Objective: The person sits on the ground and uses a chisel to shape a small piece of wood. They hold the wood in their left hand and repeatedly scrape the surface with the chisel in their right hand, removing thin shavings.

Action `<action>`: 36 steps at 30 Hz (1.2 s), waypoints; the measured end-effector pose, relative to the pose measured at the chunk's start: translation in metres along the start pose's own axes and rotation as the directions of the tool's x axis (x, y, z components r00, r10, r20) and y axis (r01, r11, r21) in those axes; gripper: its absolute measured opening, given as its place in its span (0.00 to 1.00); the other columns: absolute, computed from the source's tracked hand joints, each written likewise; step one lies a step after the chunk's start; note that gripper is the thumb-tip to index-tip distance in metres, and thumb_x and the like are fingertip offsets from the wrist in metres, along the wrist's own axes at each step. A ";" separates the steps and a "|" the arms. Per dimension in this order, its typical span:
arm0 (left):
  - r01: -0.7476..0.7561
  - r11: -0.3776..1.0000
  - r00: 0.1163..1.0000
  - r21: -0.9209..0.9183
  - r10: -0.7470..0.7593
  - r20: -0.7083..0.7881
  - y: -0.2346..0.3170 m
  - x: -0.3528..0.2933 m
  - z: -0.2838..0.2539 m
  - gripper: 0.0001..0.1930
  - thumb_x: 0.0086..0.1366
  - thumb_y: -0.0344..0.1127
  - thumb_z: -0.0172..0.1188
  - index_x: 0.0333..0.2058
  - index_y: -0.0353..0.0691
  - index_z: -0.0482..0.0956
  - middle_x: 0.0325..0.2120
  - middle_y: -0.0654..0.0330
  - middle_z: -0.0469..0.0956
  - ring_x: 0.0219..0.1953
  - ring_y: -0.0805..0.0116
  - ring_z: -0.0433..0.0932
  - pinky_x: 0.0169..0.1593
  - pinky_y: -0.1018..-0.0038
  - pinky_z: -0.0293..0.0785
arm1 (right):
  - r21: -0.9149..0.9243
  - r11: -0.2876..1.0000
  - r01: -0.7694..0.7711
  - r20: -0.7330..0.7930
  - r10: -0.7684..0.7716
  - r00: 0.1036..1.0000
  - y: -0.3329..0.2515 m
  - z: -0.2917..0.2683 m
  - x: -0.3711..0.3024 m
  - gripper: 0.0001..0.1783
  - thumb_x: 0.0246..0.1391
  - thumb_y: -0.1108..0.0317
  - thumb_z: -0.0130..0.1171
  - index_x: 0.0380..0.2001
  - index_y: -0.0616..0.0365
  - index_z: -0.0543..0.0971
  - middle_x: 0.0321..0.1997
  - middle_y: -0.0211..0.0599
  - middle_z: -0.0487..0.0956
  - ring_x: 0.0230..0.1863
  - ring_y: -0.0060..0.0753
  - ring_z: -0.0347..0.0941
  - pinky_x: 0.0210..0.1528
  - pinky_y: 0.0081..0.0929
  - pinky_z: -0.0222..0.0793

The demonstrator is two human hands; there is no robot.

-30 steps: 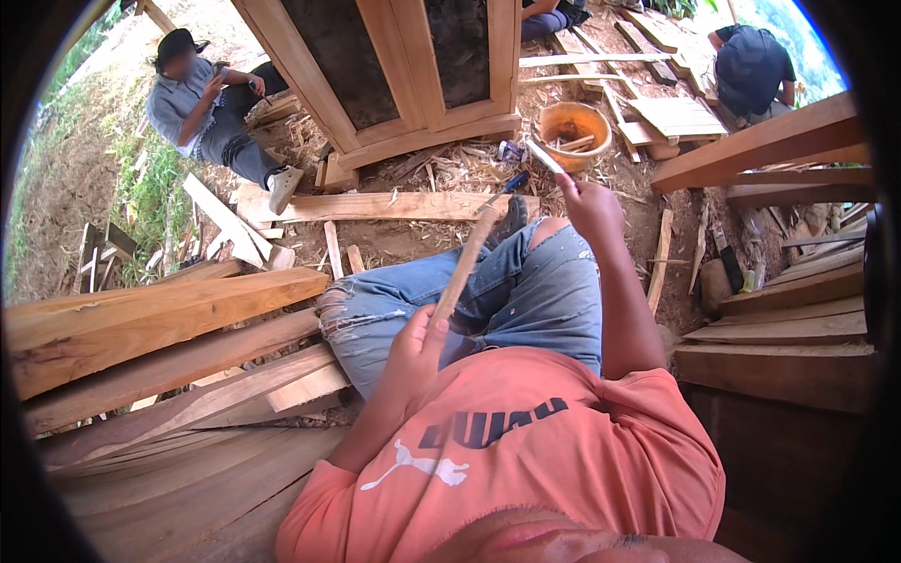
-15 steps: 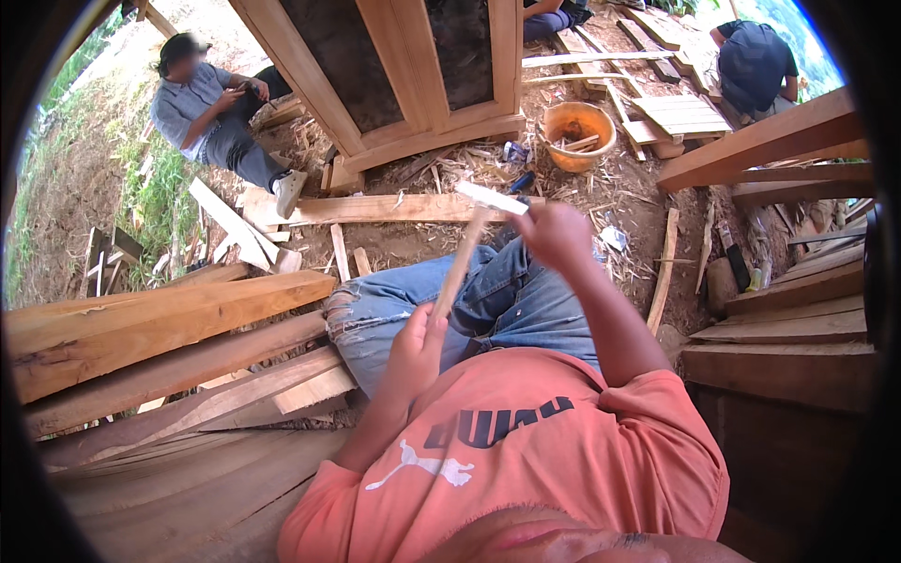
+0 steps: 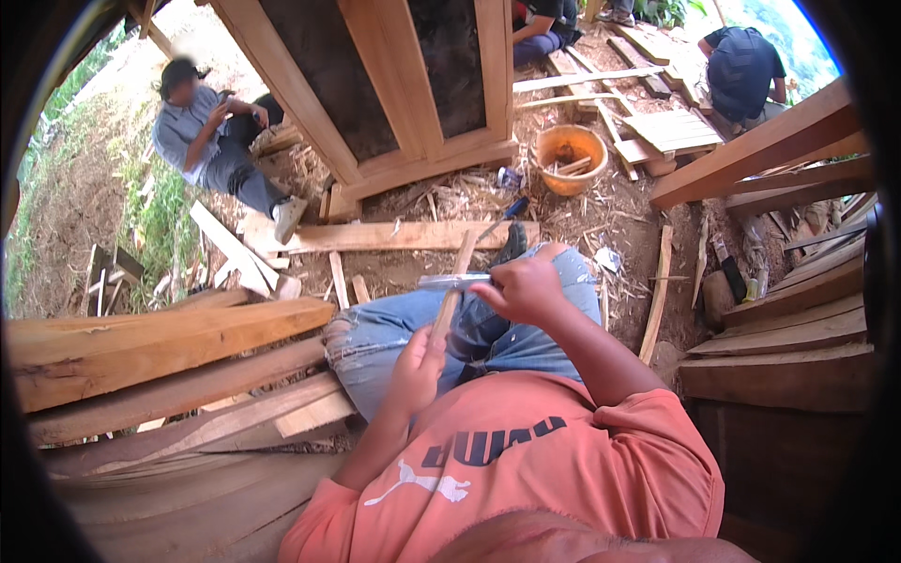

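Observation:
My left hand (image 3: 419, 368) is closed around the lower end of a slim wooden stick (image 3: 464, 250), which slants up and away over my lap. My right hand (image 3: 527, 287) grips a knife, its handle hidden in the fist. The bright metal blade (image 3: 449, 281) points left and lies across the middle of the stick, seemingly touching it. Blue jeans (image 3: 375, 328) cover my bent legs beneath both hands.
Planks (image 3: 169, 352) are stacked at my left, with timber beams (image 3: 765, 145) at right. Ahead stand a wooden panelled frame (image 3: 399, 89) and an orange bucket (image 3: 572, 155). A board (image 3: 375, 236) lies before my feet among shavings. A seated person (image 3: 211, 141) and others work or rest farther off.
My right hand has come down and nearer with the knife, from the stick's upper end to its middle. The left hand keeps hold of the stick with little movement.

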State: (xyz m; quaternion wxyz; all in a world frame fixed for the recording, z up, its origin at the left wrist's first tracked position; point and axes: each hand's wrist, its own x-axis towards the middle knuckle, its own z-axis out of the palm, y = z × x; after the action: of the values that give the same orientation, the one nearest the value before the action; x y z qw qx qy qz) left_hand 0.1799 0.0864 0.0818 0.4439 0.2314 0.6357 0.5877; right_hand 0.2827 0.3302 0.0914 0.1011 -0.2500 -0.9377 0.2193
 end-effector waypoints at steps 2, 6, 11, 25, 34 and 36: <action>-0.029 0.989 0.999 0.145 0.025 0.027 0.003 -0.003 -0.007 0.16 0.81 0.43 0.49 0.57 0.37 0.72 0.21 0.74 0.62 0.21 0.86 0.58 0.25 0.83 0.53 | 0.066 0.969 -0.238 -0.101 0.244 0.965 0.031 -0.001 0.025 0.33 0.64 0.35 0.54 0.27 0.54 0.87 0.28 0.47 0.84 0.34 0.55 0.83 0.38 0.51 0.76; -0.015 0.999 0.998 0.044 0.012 0.058 0.002 -0.012 -0.008 0.16 0.82 0.43 0.48 0.57 0.39 0.72 0.21 0.74 0.62 0.19 0.86 0.57 0.22 0.85 0.53 | 0.188 0.855 -0.483 -0.193 0.514 0.836 0.091 -0.041 0.054 0.38 0.66 0.31 0.49 0.30 0.56 0.87 0.29 0.48 0.84 0.37 0.55 0.83 0.40 0.51 0.75; 0.090 0.982 0.996 -0.163 -0.090 0.011 0.009 -0.010 -0.010 0.16 0.82 0.43 0.46 0.58 0.41 0.71 0.22 0.72 0.63 0.16 0.86 0.56 0.19 0.85 0.53 | 0.196 0.921 -0.337 -0.101 0.361 0.927 0.050 -0.035 0.029 0.36 0.66 0.33 0.51 0.28 0.56 0.86 0.25 0.47 0.83 0.33 0.55 0.82 0.39 0.51 0.75; -0.034 0.988 0.999 0.147 0.037 -0.020 0.018 -0.029 0.008 0.18 0.81 0.44 0.50 0.57 0.36 0.72 0.23 0.75 0.61 0.24 0.86 0.57 0.28 0.84 0.54 | 0.061 0.909 -0.412 -0.264 0.412 0.872 0.057 -0.039 0.037 0.35 0.66 0.33 0.52 0.32 0.56 0.87 0.25 0.50 0.82 0.31 0.56 0.82 0.36 0.50 0.75; -0.111 0.946 0.979 0.304 0.157 -0.130 0.012 -0.008 0.006 0.16 0.81 0.40 0.51 0.57 0.34 0.73 0.25 0.73 0.65 0.26 0.84 0.61 0.30 0.81 0.59 | -0.067 0.993 0.097 -0.041 -0.100 0.994 -0.037 -0.015 -0.015 0.35 0.60 0.30 0.57 0.20 0.52 0.83 0.19 0.41 0.80 0.26 0.51 0.81 0.33 0.47 0.75; -0.124 0.938 0.976 0.322 0.175 -0.133 0.014 -0.004 0.008 0.16 0.81 0.40 0.51 0.57 0.34 0.73 0.25 0.73 0.65 0.26 0.84 0.61 0.30 0.81 0.59 | -0.076 0.994 0.081 0.009 -0.080 0.997 -0.037 -0.017 -0.012 0.35 0.59 0.30 0.58 0.20 0.52 0.83 0.19 0.40 0.80 0.26 0.51 0.81 0.34 0.48 0.75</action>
State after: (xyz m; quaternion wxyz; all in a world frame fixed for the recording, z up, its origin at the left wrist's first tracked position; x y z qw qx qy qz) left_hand 0.1853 0.0900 0.0971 0.3034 0.2986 0.7345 0.5285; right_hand 0.2828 0.3017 0.1226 0.0977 -0.2150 -0.9549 0.1798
